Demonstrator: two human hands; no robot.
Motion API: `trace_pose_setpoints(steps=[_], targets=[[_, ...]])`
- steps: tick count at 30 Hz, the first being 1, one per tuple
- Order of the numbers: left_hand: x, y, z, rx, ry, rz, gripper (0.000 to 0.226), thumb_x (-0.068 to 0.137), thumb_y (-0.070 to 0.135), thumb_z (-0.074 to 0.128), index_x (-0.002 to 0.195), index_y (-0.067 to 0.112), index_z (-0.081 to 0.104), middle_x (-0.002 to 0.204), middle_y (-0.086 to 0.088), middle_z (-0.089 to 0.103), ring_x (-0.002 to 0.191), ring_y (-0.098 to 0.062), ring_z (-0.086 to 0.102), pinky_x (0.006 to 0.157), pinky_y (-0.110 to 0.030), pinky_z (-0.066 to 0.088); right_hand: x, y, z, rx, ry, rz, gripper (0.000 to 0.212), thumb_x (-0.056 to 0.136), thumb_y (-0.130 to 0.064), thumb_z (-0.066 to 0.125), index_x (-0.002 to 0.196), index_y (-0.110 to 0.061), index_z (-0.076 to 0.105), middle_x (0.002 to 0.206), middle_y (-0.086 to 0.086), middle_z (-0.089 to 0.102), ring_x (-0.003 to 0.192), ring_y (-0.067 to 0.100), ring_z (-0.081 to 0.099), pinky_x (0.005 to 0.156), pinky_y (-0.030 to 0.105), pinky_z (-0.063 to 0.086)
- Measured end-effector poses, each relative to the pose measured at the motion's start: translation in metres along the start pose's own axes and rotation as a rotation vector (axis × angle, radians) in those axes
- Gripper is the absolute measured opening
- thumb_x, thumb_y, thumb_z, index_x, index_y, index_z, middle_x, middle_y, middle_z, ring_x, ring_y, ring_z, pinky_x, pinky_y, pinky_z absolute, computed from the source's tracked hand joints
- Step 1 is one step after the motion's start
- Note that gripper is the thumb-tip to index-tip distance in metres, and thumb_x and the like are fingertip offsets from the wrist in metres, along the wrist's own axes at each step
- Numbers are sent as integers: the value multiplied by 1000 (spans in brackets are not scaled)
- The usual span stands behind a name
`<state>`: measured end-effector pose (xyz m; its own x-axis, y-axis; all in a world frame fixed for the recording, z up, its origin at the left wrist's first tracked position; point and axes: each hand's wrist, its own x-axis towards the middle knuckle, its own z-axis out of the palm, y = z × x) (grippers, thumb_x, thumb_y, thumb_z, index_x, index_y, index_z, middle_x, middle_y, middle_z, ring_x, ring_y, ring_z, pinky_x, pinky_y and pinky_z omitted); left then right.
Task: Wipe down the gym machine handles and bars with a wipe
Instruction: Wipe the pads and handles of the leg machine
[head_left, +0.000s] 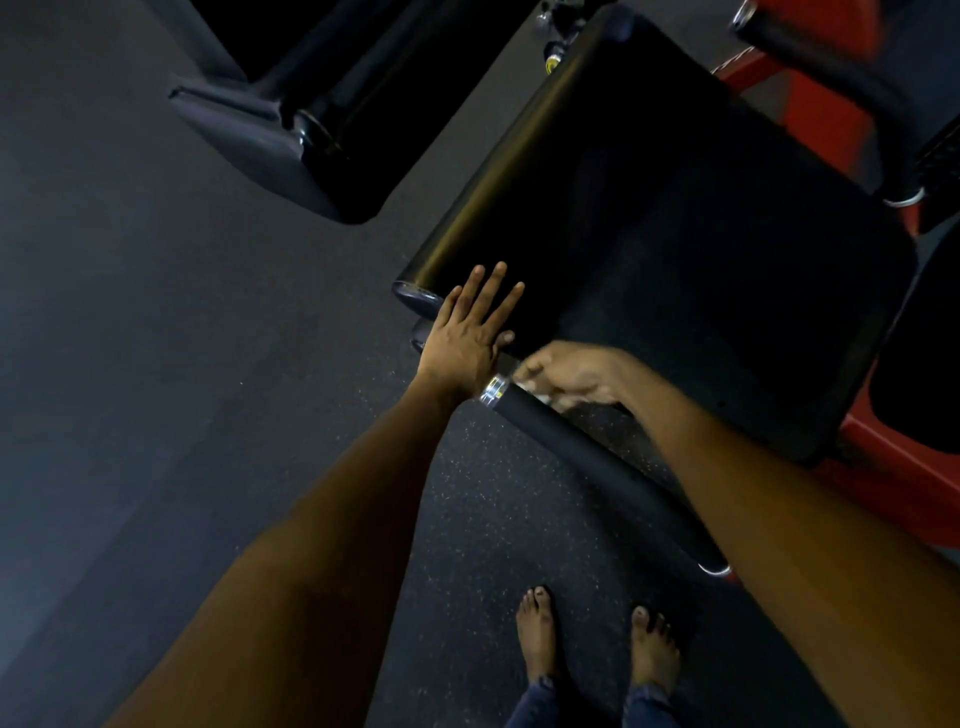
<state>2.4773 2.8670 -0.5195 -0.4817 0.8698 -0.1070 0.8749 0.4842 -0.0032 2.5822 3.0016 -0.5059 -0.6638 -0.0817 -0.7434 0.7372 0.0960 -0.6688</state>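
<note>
Hands at work on the machine, both over the near corner of the big black padded seat (675, 249), and that seat is our landmark. Left hand (462, 338) lies flat on the seat's near-left corner, fingers straight and spread, palm down, grasping nothing. Just to its right, the right hand (571, 376) curls over the top end of the long black foam-covered handle bar (597, 467), which runs along the seat's near edge, down and to the right. A scrap of pale white wipe (540, 397) peeks out beneath those curled fingers, pressed against the bar; the hand is blurred, so the exact grip on the wipe is hard to read, but the fingers are bent round wipe and bar together. A shiny chrome collar (493, 388) caps the bar right between the two hands. Red metal frame (893, 467) shows at the seat's right side. Beyond the seat's far-left edge sits another glossy black pad (322, 130). Below the seat, on the dark speckled rubber floor (156, 364), stand two bare feet (597, 644) with blue denim cuffs.
</note>
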Motion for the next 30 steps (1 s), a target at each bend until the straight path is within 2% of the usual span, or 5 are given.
trace_pose_setpoints(steps=[6, 11, 18, 26, 30], targets=[[0, -2, 1, 8, 28, 10, 58, 99, 44, 14, 152, 23, 4, 163, -6, 1, 149, -26, -5, 113, -28, -18, -8, 32, 5, -60, -158, 144, 21, 95, -4, 44, 104, -5, 63, 91, 20, 70, 89, 33, 68, 71, 32, 54], [-1, -1, 4, 21, 16, -6, 56, 99, 45, 9, 150, 26, -3, 163, -5, -5, 149, -26, -9, 114, -30, -19, -29, 55, -7, -46, -295, 283, 22, 96, -6, 42, 97, -10, 64, 78, 9, 72, 71, 23, 70, 60, 31, 54], [0, 0, 1, 16, -6, 0, 60, 98, 46, 12, 154, 24, 9, 163, -7, 1, 150, -27, -3, 118, -35, -5, -6, -2, 24, 264, 69, -72, 23, 99, -4, 41, 92, -7, 63, 101, 23, 66, 93, 28, 65, 84, 34, 53], [0, 1, 0, 27, -41, -35, 57, 105, 43, 21, 154, 27, -2, 162, -3, -13, 148, -24, -17, 116, -32, -16, -54, 90, -5, -305, -8, 199, 26, 94, -11, 55, 119, -11, 63, 99, -1, 65, 82, 11, 61, 61, 16, 48], [0, 2, 0, 40, -44, -37, 57, 104, 43, 20, 154, 27, -1, 162, -4, -11, 148, -24, -15, 116, -33, -14, -26, 60, 20, -82, 326, -58, 20, 95, -9, 52, 108, -8, 68, 108, 5, 68, 101, 19, 62, 82, 26, 48]])
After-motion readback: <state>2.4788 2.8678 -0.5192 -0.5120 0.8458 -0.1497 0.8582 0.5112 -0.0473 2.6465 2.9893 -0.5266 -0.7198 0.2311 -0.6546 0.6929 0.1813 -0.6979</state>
